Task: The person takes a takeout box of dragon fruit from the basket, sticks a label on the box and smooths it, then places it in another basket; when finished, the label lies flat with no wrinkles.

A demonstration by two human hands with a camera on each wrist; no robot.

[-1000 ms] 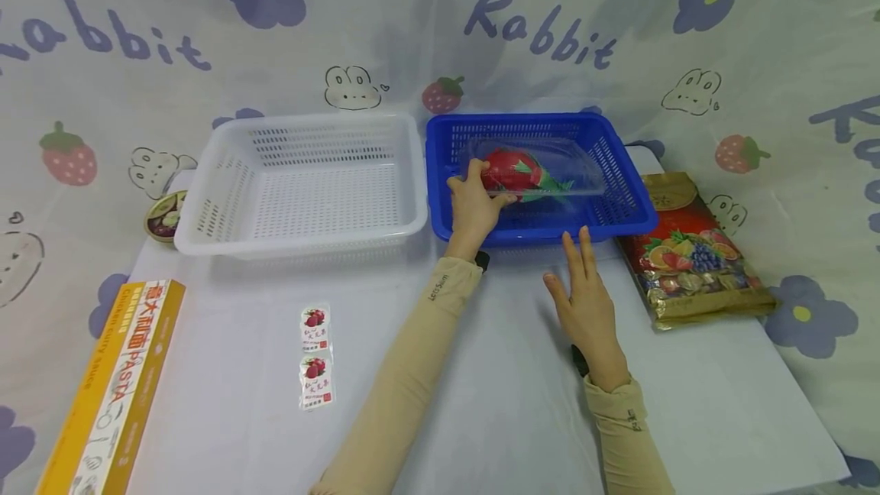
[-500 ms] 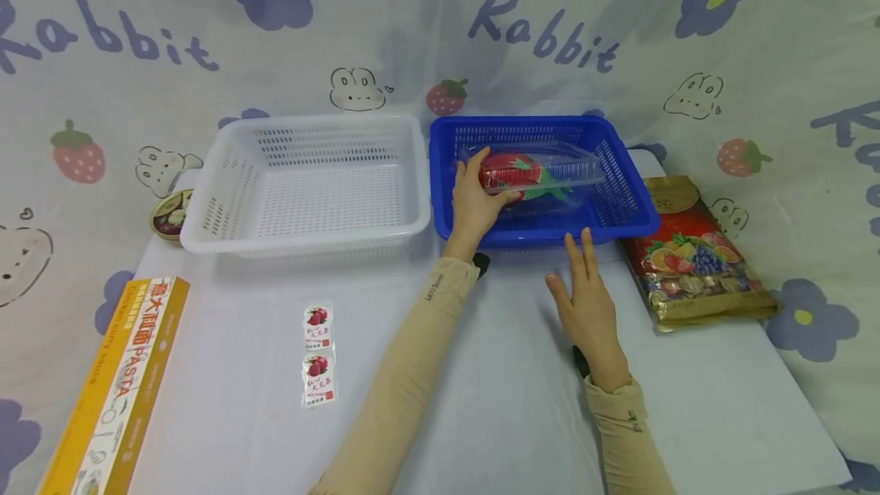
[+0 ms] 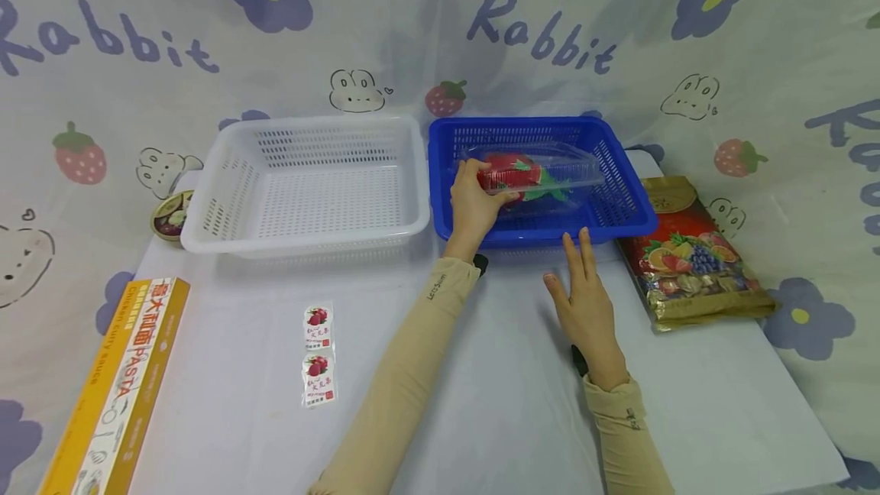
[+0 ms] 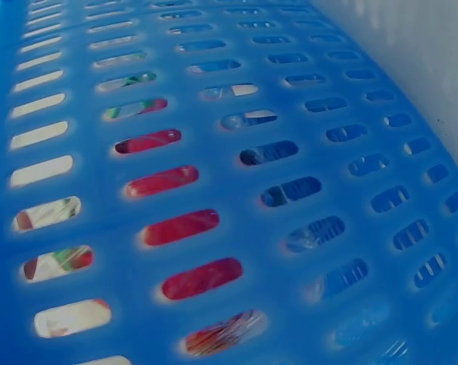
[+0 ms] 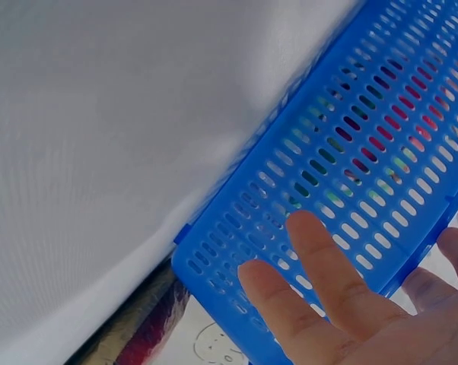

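White table, left hand grip holding clear box in blue basket, right hand flat

Clear plastic box w/ red fruit & green leaves inside, lid closed, sits tilted in blue basket, toward its left-centre, lifted at left end where left hand grips it; basket slotted, rectangular, on table.

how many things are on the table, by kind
baskets: 2, white basket and blue basket
clear box of red fruit: 1, gripped by the left hand
pasta box: 1
candy bag: 1
sticker strip: 1
round tin: 1
total: 7
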